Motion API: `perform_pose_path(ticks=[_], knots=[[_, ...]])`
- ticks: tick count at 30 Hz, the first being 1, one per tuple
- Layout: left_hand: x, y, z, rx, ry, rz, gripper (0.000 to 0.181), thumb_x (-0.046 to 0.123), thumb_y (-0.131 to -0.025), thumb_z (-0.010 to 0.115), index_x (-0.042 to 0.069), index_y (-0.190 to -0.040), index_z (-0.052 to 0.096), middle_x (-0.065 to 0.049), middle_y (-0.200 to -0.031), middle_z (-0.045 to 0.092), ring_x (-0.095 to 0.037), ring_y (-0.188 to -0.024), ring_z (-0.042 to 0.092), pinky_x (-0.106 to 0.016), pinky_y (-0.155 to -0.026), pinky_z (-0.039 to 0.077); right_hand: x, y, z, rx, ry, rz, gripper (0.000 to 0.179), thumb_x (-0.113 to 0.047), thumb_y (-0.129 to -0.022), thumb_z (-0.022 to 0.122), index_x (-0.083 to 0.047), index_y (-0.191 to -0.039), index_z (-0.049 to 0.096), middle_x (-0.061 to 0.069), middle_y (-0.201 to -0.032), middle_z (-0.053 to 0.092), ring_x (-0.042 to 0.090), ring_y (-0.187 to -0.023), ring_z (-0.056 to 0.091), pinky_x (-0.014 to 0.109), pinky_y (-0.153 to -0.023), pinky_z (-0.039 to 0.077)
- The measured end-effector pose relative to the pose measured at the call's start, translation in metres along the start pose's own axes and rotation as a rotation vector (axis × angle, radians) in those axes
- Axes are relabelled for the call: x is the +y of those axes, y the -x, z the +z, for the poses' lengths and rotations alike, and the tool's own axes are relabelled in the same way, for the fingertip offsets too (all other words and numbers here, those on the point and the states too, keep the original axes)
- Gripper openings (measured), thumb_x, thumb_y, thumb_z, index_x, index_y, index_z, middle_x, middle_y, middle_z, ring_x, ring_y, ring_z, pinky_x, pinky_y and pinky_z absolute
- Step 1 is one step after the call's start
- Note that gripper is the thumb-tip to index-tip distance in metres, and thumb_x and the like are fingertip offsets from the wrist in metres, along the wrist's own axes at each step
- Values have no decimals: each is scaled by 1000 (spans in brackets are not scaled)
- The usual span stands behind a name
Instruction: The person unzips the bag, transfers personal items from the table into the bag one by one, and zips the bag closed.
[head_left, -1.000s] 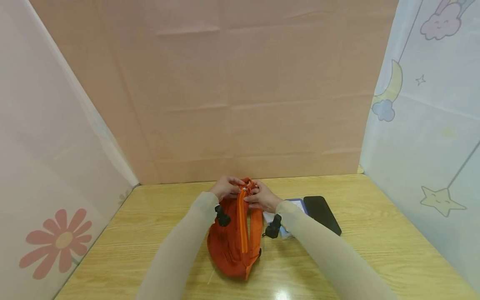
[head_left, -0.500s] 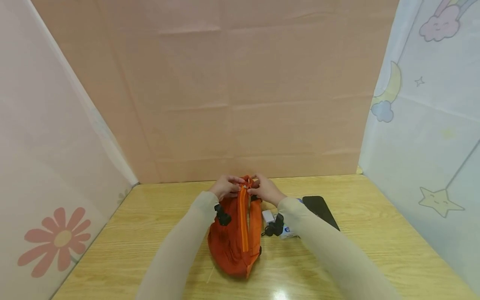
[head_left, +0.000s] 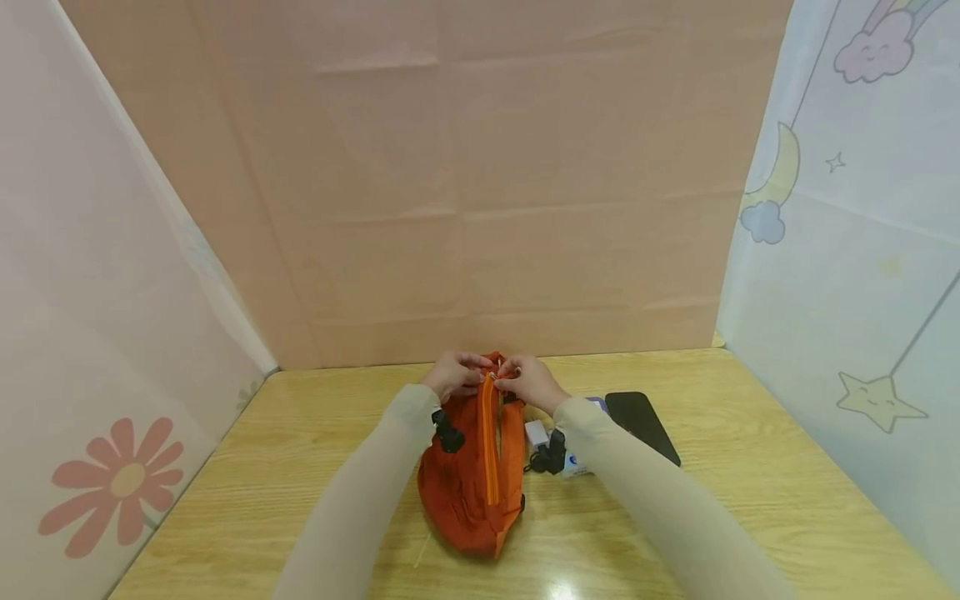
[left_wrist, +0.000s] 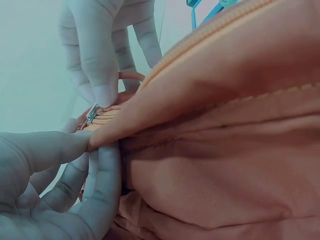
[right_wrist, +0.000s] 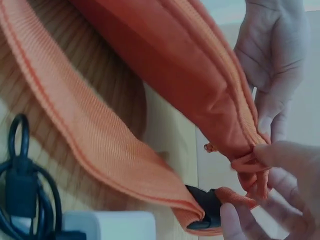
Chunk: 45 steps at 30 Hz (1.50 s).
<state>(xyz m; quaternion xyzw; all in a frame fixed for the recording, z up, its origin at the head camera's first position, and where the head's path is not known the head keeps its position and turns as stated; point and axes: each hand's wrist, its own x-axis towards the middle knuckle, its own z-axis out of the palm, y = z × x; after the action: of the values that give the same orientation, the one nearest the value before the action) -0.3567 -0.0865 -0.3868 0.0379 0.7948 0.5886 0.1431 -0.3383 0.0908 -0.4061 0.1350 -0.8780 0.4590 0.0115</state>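
Note:
An orange waist bag [head_left: 453, 492] lies lengthwise on the table, its bright orange zipper [head_left: 489, 450] running along the top and looking closed. At its far end my left hand [head_left: 452, 373] pinches the fabric beside the zipper, thumb over fingers in the left wrist view. Opposite it, my right hand [head_left: 531, 383] pinches the zipper's end, where a metal slider [left_wrist: 92, 114] and a cord pull [right_wrist: 250, 162] show. The bag's webbing strap [right_wrist: 100, 132] loops along the right side, with a black buckle [right_wrist: 206, 205] below the right fingers.
Right of the bag lie a white charger block [head_left: 536, 433], a coiled black cable [right_wrist: 22, 192] and a light blue-and-white packet [head_left: 576, 467], partly under the right forearm. A flat black phone-like slab [head_left: 643, 425] and a purple-edged item [head_left: 598, 403] lie farther right.
My right hand has lifted off the strap's upper part and drawn its fingers in at the zipper's end, uncovering the buckle and charger block. My left hand stays nearly in place.

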Motion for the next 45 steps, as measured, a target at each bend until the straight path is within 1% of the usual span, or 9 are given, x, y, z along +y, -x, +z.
perform_pose_path(ticks=[8,15,23,28,33,36,39,41,45], knots=[[-1,0,2,4,1,-9,30,-7,-89,59,3,-116,69,-7,-95,64,-13,-75,61,-34,-75,56,4,-1,4,21,75,-68,6,-14,-90,68,-10,-92,63,6,-97,66,20,-89,61,33,-71,51],[1,2,6,5,-1,-1,28,-6,-91,58,3,-115,69,-13,-108,66,-13,-75,62,-35,-79,56,4,-1,4,26,74,-35,5,-15,-90,68,-11,-89,65,6,-96,67,19,-75,62,30,-63,51],[0,1,8,12,-23,14,26,-4,-92,57,2,-114,69,-15,-119,65,-15,-78,64,-34,-76,56,3,2,5,-2,141,-79,5,-12,-89,69,-10,-85,67,4,-90,69,17,-83,63,30,-70,52],[-2,0,8,19,-9,17,28,-6,-92,56,2,-115,69,-17,-120,64,-16,-77,64,-34,-76,56,1,12,6,-113,140,-161,4,-9,-89,68,-8,-85,67,1,-83,67,11,-76,60,28,-68,50],[-6,-1,8,18,-11,37,28,-7,-91,56,0,-115,70,-17,-118,65,-17,-83,65,-32,-73,56,-2,32,7,-262,190,-233,8,-10,-88,68,-14,-81,67,-5,-79,65,6,-70,55,23,-65,46],[-7,-3,7,14,-1,39,28,-8,-90,57,-1,-113,70,-17,-118,65,-17,-83,65,-31,-72,56,-5,51,10,-422,226,-301,11,-11,-88,69,-18,-79,68,-11,-77,65,2,-68,55,21,-63,45],[-6,-6,5,43,10,33,28,-8,-90,57,1,-113,71,-16,-117,65,-17,-81,64,-31,-70,56,-6,69,15,-603,232,-384,11,-13,-87,70,-21,-79,69,-17,-76,63,-4,-67,54,17,-61,46],[-6,-8,3,68,10,23,28,-8,-89,58,2,-112,71,-15,-116,65,-16,-80,64,-31,-69,55,-4,77,18,-681,200,-406,9,-14,-86,71,-21,-80,69,-18,-75,62,-6,-66,53,16,-60,45],[-4,-9,2,74,7,12,28,-7,-90,59,3,-113,71,-15,-119,63,-18,-84,64,-32,-70,55,1,83,18,-705,93,-374,6,-14,-86,71,-16,-82,70,-15,-76,63,-4,-69,55,16,-62,45]])
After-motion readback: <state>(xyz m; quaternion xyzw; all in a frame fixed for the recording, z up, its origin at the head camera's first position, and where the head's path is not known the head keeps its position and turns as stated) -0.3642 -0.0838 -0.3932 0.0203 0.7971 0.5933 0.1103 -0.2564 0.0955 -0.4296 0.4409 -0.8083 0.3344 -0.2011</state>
